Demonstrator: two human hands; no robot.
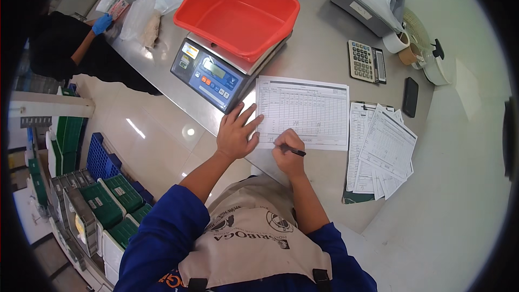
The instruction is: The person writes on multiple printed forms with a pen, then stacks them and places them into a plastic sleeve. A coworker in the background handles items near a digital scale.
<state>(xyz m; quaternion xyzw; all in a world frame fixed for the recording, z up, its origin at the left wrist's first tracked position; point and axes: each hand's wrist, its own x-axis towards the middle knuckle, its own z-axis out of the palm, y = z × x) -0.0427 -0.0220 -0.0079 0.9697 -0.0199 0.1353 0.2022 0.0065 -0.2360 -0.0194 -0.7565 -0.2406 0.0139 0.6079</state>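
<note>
A printed table form (302,101) with handwritten marks lies on the steel table (320,75). My right hand (288,160) grips a black pen (298,152) over the form's lower edge; the pen's tip is hidden by my fingers. Fingers spread, my left hand (237,134) rests at the form's left edge with nothing held. Just beyond those fingertips stands a digital weighing scale (209,77), bearing a red plastic basin (239,12) that has nothing in it. Right of the form, a clipboard (352,198) lies under several fanned-out filled sheets (387,142).
A calculator (361,61) and black phone (410,97) lie farther right, near mugs (395,42) and a grey bin (350,10) of plastic bags. At far left, a co-worker's blue-gloved hand (102,23) holds a printed packet (118,9). Green-lidded crates (101,202) stand lower left.
</note>
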